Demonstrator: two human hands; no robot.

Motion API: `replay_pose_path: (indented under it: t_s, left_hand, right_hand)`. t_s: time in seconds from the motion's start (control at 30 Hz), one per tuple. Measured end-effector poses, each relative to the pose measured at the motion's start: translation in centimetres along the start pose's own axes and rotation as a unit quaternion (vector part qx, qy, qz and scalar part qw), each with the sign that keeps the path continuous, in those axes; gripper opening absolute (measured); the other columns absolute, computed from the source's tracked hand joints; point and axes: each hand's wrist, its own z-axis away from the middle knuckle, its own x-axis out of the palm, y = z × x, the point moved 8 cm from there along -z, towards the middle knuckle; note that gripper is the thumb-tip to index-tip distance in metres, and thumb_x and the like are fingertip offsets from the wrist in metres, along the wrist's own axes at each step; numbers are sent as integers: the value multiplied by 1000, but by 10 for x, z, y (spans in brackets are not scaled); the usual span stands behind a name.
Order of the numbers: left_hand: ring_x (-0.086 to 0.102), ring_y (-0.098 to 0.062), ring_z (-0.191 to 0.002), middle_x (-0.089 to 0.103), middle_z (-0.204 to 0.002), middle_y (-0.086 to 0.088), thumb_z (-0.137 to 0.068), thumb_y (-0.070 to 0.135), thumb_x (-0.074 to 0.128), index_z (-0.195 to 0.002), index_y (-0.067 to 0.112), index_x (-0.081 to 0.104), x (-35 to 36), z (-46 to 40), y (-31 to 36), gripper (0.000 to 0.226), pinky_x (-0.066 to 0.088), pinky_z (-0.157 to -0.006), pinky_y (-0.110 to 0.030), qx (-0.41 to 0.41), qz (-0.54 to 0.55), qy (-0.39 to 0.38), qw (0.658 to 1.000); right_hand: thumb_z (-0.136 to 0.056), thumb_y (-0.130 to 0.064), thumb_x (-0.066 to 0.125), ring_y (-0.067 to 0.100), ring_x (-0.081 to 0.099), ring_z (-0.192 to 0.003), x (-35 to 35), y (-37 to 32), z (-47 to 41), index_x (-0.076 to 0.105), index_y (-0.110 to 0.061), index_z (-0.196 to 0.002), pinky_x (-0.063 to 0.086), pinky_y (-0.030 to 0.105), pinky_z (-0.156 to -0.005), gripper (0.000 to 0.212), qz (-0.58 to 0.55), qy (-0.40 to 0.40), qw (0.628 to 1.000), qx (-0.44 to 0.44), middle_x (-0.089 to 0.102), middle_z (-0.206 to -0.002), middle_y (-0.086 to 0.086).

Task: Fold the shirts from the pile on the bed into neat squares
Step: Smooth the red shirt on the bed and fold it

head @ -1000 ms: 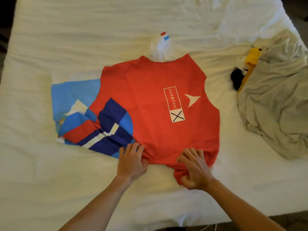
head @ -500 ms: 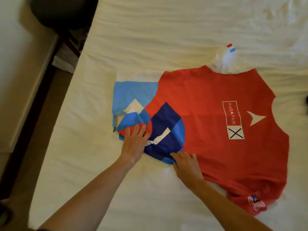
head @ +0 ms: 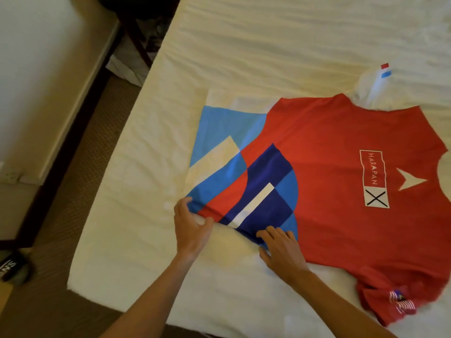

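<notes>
Since half a second ago the left hand (head: 191,229) has slid off the print toward 7 o'clock, down to the hem corner; the right hand (head: 280,247) stays on the hem just beside it, and the view has swung a little more toward 9 o'clock. A second ago both hands were pressing the hem further along, nearer the sleeve, with a grey garment pile at 3 o'clock (out of frame now).

The red shirt (head: 329,191) lies flat, face up, on the white bed (head: 268,45), collar toward 3 o'clock and hem toward 9. White "HARAPAN" box, crossed square and arrow mark on the chest; a blue, navy, red and white block print (head: 256,189) covers the hem end. The near sleeve, with a small flag patch (head: 402,304), is bunched at 5 o'clock. A white fabric piece with a red and blue tag (head: 384,70) pokes out past the far edge at 1 o'clock, possibly the other sleeve, hard to tell.

Left hand: thumb and fingers pinch the hem corner, fabric lifted slightly. Right hand: palm down, fingers curled onto the navy hem edge; whether it grips or only presses the cloth I cannot tell. Both forearms reach in from 6 o'clock.
</notes>
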Motion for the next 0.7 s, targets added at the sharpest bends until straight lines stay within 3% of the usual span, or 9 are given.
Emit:
replay_pose_path:
  t_s: [0.1,0.13,0.2,0.27,0.33,0.43,0.5,0.57,0.7]
  left_hand:
    - [55,-9,-107,49,-128,7,-77,10,76,-144,18,38,-5,-16,-1,78,43,-84,-12,-61,78,3,995]
    - [59,-10,-100,56,-119,6,-78,12,77,-140,18,43,-5,-21,-4,71,43,-74,-8,-89,70,-15,993]
    - [64,-17,-89,64,-95,5,-76,19,80,-115,15,63,-12,-29,-9,42,42,-65,-17,-128,25,-24,991]
    - [60,-18,-74,64,-76,7,-74,29,81,-86,16,69,-26,-34,-1,22,41,-61,-22,-91,0,-1,996]
    - [56,-12,-71,64,-77,13,-76,30,82,-78,23,68,-40,-38,16,16,41,-63,-15,-9,17,21,1000]
    - [62,-3,-88,69,-90,15,-85,19,77,-81,27,69,-55,-42,36,12,43,-74,-12,63,107,23,992]
    - [59,-3,-72,65,-76,12,-92,16,70,-86,17,66,-52,-44,42,7,44,-68,-15,56,166,-18,984]
    - [37,-6,-51,46,-56,10,-99,20,61,-93,10,57,-44,-43,48,12,32,-50,-16,64,160,-58,983]
    - [28,-11,-54,35,-57,0,-102,25,54,-96,14,52,-40,-44,57,13,25,-49,-20,111,126,-71,983]
  right_hand:
    - [-79,-12,75,17,64,-75,0,1,-3,69,-21,-101,50,34,-68,24,-44,-21,998,39,67,-89,-7]
    - [-85,-12,68,18,64,-80,1,2,-3,69,-19,-105,49,35,-74,22,-49,-28,997,49,68,-94,-5]
    - [-92,-13,59,20,63,-88,0,4,-2,68,-18,-111,46,37,-80,22,-56,-36,996,60,68,-102,-4]
    - [-94,-14,55,20,62,-92,-1,5,-1,67,-18,-113,45,37,-83,23,-66,-39,995,70,67,-106,-4]
    - [-96,-14,54,19,62,-96,-1,6,-1,66,-19,-115,44,37,-85,23,-80,-44,993,78,67,-109,-4]
    - [-96,-16,53,18,61,-98,-2,7,-3,64,-19,-117,43,35,-86,24,-90,-54,991,85,67,-112,-5]
    - [-95,-16,53,20,61,-98,-3,7,-6,64,-18,-117,44,35,-85,24,-97,-59,989,92,66,-113,-5]
    - [-95,-16,52,20,61,-97,-3,7,-8,63,-19,-117,44,35,-84,24,-99,-70,987,101,67,-113,-4]
    - [-95,-16,52,20,61,-99,-6,7,-11,63,-18,-116,44,35,-85,24,-107,-86,985,103,66,-114,-5]
